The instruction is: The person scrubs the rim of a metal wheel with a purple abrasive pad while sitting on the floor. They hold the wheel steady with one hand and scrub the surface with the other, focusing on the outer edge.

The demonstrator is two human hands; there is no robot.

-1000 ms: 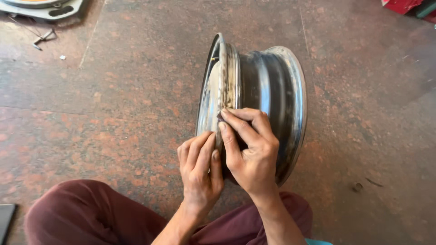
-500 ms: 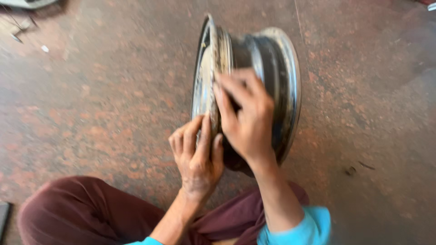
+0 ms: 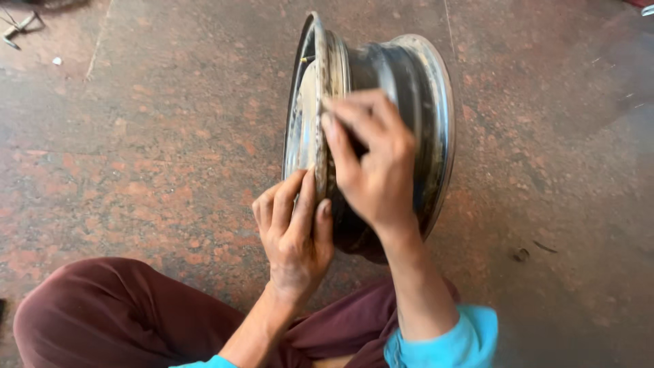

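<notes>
At the centre of the view, the right hand (image 3: pixel 375 167) has climbed along the rim since a second ago: it was pressed low on the near flange, and now sits higher, towards twelve o'clock, its motion-blurred fingers curled over the edge. That shift suggests rubbing or working along the flange rather than lifting it. The hand is half-closed, fingertips pinched together against the metal; whether a small pad or cloth sits under them I cannot tell, though something dark shows beneath the palm.

At seven o'clock from it, the left hand (image 3: pixel 294 232) has barely moved. Its fingers lie flat and together, nearly straight, pressed against the outer face of the rim, bracing it and gripping nothing.

Both hands rest on the worn, silver-grey steel wheel rim (image 3: pixel 422 102), which stands upright on its edge on the reddish speckled stone floor (image 3: pixel 157 150), just beyond the person's crossed legs in maroon trousers (image 3: pixel 116 313). Turquoise sleeve cuffs (image 3: pixel 449 337) show at five o'clock. Far off at ten o'clock, small metal tools (image 3: pixel 17 28) lie on the floor.
</notes>
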